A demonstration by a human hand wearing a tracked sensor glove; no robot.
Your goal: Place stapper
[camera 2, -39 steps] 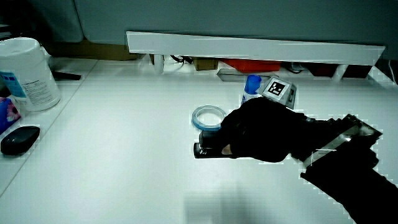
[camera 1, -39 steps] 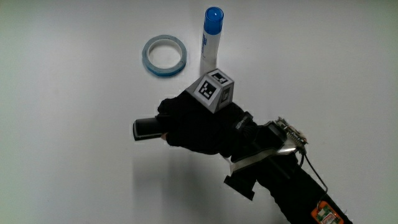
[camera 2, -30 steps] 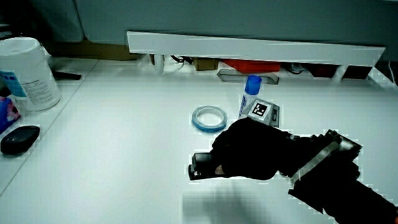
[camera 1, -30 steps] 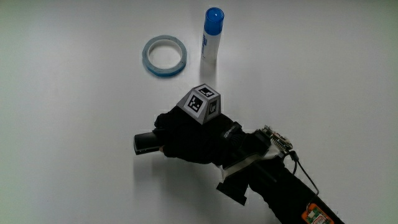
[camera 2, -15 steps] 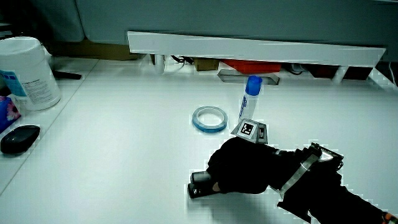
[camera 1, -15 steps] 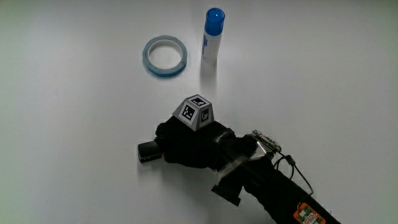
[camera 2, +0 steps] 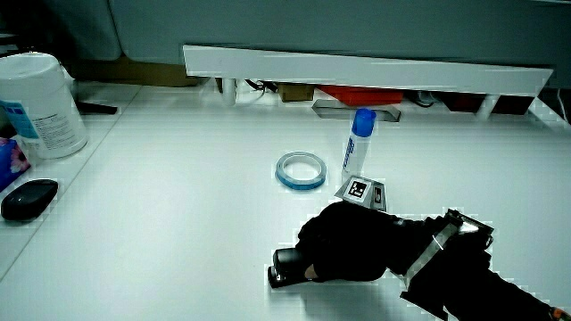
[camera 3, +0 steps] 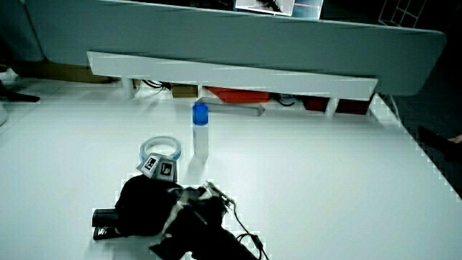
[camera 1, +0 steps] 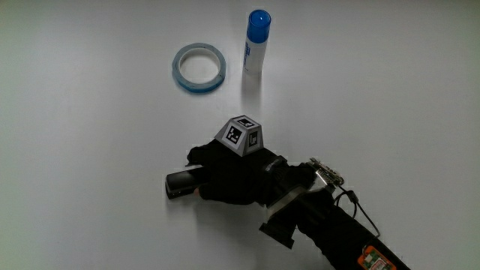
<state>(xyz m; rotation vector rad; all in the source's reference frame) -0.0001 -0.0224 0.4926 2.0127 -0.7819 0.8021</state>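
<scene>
Hand: the hand [camera 1: 234,178] lay low on the table [camera 1: 90,112], nearest the person, fingers curled round the stapler [camera 1: 180,182], patterned cube [camera 1: 240,136] up top.
Stapler: black; only 1 end poked out past the fingers. Looked down on or v. close to the tabletop; contact can't be confirmed. Also seen in both side views [camera 2: 287,262] [camera 3: 105,223].
Key relation: stapler's long axis ran out from the grip, roughly in line w/ the forearm [camera 1: 337,232], flat along the table. Judged: release needs only an opening of the fingers, then lift clear.
Farther off: tape roll [camera 1: 199,67], well apart from hand.
Farthest: glue stick [camera 1: 256,41], upright, blue cap, beside the tape.
</scene>
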